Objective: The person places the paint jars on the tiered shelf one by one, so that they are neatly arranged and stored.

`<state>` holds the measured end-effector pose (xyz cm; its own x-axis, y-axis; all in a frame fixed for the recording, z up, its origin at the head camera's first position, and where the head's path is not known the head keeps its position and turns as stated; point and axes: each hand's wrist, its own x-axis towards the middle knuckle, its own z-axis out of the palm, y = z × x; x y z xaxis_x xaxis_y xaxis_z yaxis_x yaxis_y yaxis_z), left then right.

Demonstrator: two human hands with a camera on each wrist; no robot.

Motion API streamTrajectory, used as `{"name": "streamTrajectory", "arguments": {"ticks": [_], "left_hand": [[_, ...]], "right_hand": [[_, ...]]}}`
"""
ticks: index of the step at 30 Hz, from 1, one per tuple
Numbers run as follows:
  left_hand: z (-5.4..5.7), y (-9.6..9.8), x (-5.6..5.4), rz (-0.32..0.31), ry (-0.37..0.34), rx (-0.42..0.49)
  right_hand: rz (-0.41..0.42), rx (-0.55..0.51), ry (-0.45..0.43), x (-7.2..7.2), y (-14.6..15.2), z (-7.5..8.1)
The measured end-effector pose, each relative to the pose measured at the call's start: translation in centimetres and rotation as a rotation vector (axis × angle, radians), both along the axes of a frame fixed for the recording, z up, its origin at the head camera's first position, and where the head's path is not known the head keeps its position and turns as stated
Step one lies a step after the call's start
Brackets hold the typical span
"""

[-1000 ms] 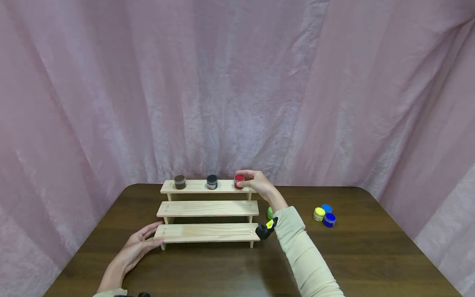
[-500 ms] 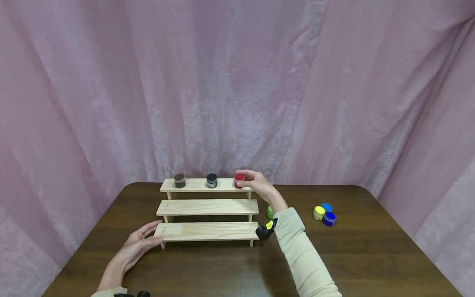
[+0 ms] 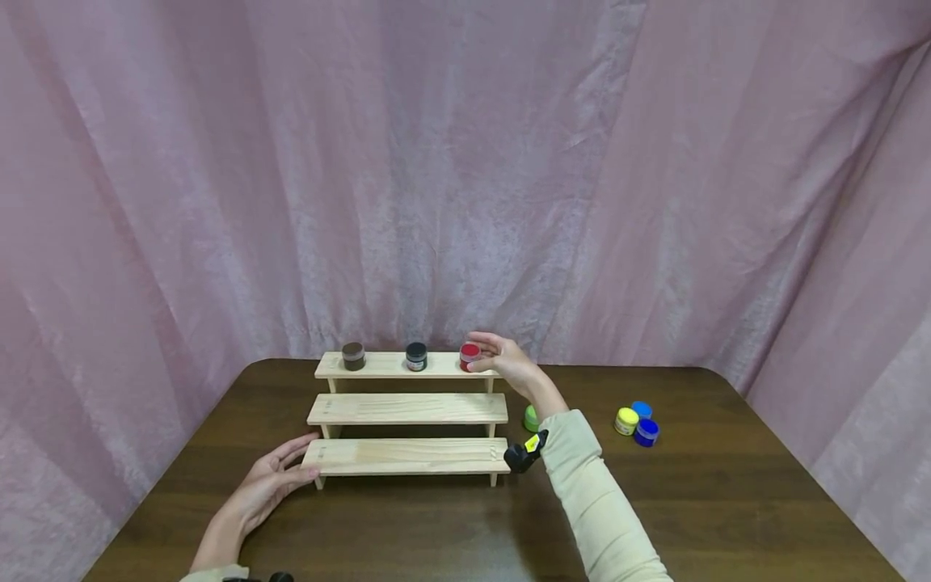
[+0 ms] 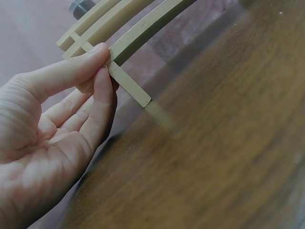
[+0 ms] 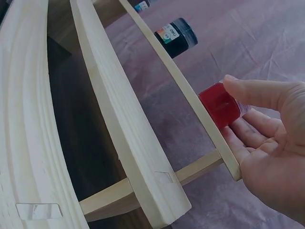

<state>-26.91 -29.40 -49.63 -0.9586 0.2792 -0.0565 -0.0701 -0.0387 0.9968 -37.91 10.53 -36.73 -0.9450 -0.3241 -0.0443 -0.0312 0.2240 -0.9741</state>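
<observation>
A three-step wooden display shelf [image 3: 407, 410] stands on the table. At its left end, my left hand [image 3: 263, 491] pinches the lowest board between thumb and fingers, as the left wrist view [image 4: 66, 114] also shows. A red paint jar [image 3: 469, 358] stands near the right end of the top board. My right hand [image 3: 509, 365] is around it with loosened fingers; in the right wrist view the thumb [image 5: 257, 91] lies at the jar's lid end, the other fingers along its far side. A black paint jar [image 3: 416, 357] and a brown paint jar [image 3: 353, 356] share that board.
On the brown table [image 3: 727, 485], a green jar [image 3: 531, 418] stands right of the shelf, partly behind the right wrist. Farther right, a yellow jar [image 3: 626, 421], a light blue jar [image 3: 642, 410] and a dark blue jar [image 3: 646, 432] are clustered. A pink curtain [image 3: 465, 178] hangs behind.
My right hand's fingers have loosened and drawn slightly right from the red paint jar, which stays in place on the top board. The left hand keeps its hold on the shelf.
</observation>
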Motion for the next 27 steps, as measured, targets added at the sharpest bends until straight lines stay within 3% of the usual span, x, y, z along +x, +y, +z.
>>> {"name": "streamTrajectory", "arguments": {"ticks": [7,12,22,27], "left_hand": [[0.1,0.1,0.0,0.002,0.0,-0.022],[0.7,0.4,-0.1,0.021,-0.058,-0.071],[0.8,0.7,-1.2,0.027,-0.037,-0.065],[0.6,0.8,-1.3,0.023,-0.038,-0.062]], "right_hand": [[0.039,-0.092,0.067,0.3,0.6,-0.2],[0.047,-0.097,0.072,0.3,1.3,-0.2],[-0.06,-0.066,0.051,0.8,3.5,0.4],[-0.147,-0.16,0.058,1.4,5.0,-0.4]]}}
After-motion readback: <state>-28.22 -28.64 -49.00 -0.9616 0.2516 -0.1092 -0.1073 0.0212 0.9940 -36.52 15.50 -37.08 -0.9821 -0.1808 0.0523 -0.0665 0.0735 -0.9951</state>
